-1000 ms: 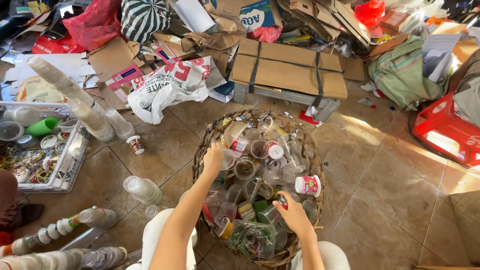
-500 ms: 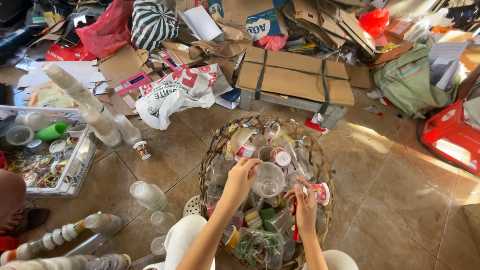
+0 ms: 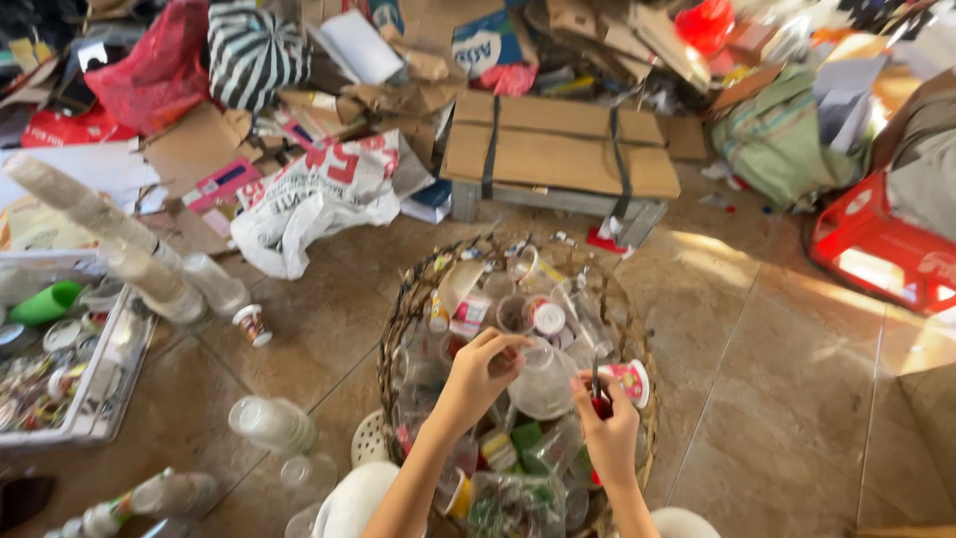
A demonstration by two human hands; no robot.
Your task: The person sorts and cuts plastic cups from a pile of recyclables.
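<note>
A round wicker basket [image 3: 406, 314] on the tiled floor is full of used plastic cups, lids and bottles. My left hand [image 3: 481, 371] reaches into its middle, fingers pinched on the rim of a clear plastic cup [image 3: 543, 379]. My right hand [image 3: 607, 423] hovers over the basket's right side and grips a small red-handled tool [image 3: 597, 394], possibly scissors. A small pink printed cup [image 3: 629, 381] lies just past my right hand, near the basket's edge.
Tall stacks of clear cups [image 3: 110, 239] lean at the left beside a white crate [image 3: 80, 399] of lids. Loose cups [image 3: 274, 423] stand on the floor. Behind are a strapped flat cardboard bundle [image 3: 563, 149], a white sack [image 3: 319, 194], and a red crate [image 3: 881, 249] on the right.
My left hand moved from the basket's left rim to its middle and took hold of a clear cup. My right hand rose with the red tool. The view has shifted closer.
</note>
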